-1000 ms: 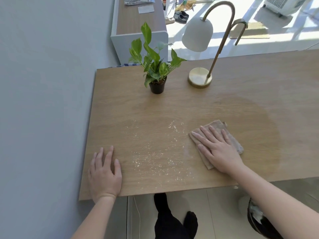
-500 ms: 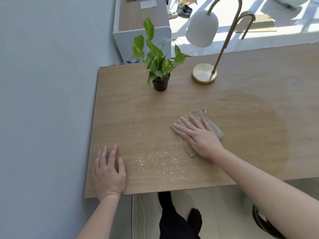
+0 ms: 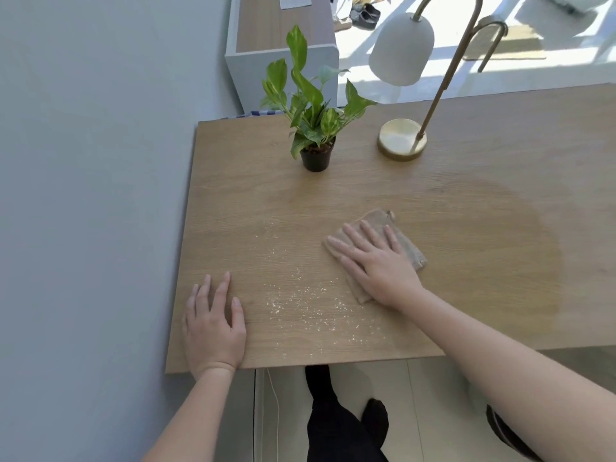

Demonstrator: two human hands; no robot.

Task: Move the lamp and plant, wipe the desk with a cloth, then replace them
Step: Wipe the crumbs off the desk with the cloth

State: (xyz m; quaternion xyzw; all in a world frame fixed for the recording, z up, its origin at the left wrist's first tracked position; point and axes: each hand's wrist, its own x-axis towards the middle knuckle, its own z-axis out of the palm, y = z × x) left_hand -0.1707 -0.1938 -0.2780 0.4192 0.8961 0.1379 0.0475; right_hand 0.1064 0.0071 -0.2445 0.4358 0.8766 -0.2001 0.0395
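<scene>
Wooden desk [image 3: 466, 201], light oak grain, stands with its left edge against a plain grey wall [image 3: 83, 195]. A broad patch of the top to the right of the cloth [image 3: 408, 241] reads darker than the rest. Pale crumbs [image 3: 300, 295] are scattered on the desk left of the cloth and toward the near edge.

Right hand [image 3: 376, 261] lies flat on the beige cloth, fingers spread and pressing it to the desk; nothing is pinched. Left hand [image 3: 213, 325] lies palm down on the bare wood at the near-left corner of the desk, fingers extended and loosely together, holding nothing.

Plant [image 3: 310, 105], in a small black pot, stands upright on the desk beyond the cloth, toward the far edge. Lamp [image 3: 403, 138], brass round base, curved brass stem and white shade, stands to the right of the plant, apart from it.

Beyond the desk: a white cabinet [image 3: 283, 61] with a wooden top, sunlit floor, a pair of shoes [image 3: 365, 15]. Below the near edge, pale floor tiles and the person's dark-clad legs [image 3: 333, 421].
</scene>
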